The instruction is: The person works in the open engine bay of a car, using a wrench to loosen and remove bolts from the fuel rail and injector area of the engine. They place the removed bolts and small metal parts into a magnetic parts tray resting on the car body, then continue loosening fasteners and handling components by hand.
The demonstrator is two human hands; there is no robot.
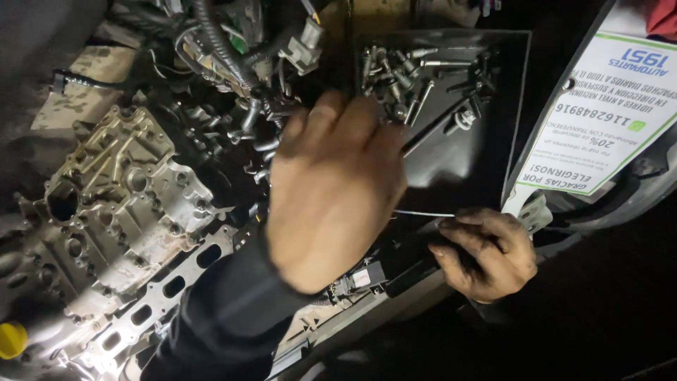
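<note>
My left hand (335, 190) reaches, fingers curled and hidden, over the dark flat metal tray (493, 162); grip: cannot tell. The loose grey steel bolts (398, 74) sit corralled at the tray's far end. My right hand (486, 250) presses closed on the tray's near edge, apparently steadying it.

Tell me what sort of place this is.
Most likely a car repair workshop: a bare engine block, a dark tray holding loose bolts, and grimy hands at work among hoses.
</note>
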